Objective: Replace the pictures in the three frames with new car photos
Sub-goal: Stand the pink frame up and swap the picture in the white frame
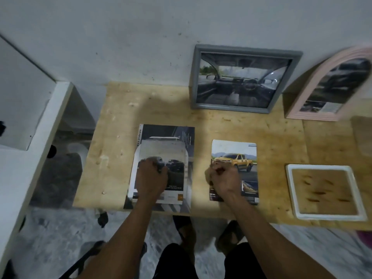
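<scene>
A stack of car photos (165, 146) lies near the table's front edge, left of centre. My left hand (152, 176) rests on it with fingers curled; whether it grips a sheet I cannot tell. To its right lies a photo of a yellow pickup (235, 156), and my right hand (223, 178) sits fisted on that photo's lower left part. A grey frame (194, 81) with a car-interior picture leans on the wall. A pink arched frame (298, 111) with a dark car picture leans at the far right. A white square frame (291, 190) lies flat, showing bare wood inside.
The wooden table (221, 125) stands against a white wall. A white shelf unit (40, 137) stands to the left with a gap beside the table. My legs and sandalled feet show below the table's front edge.
</scene>
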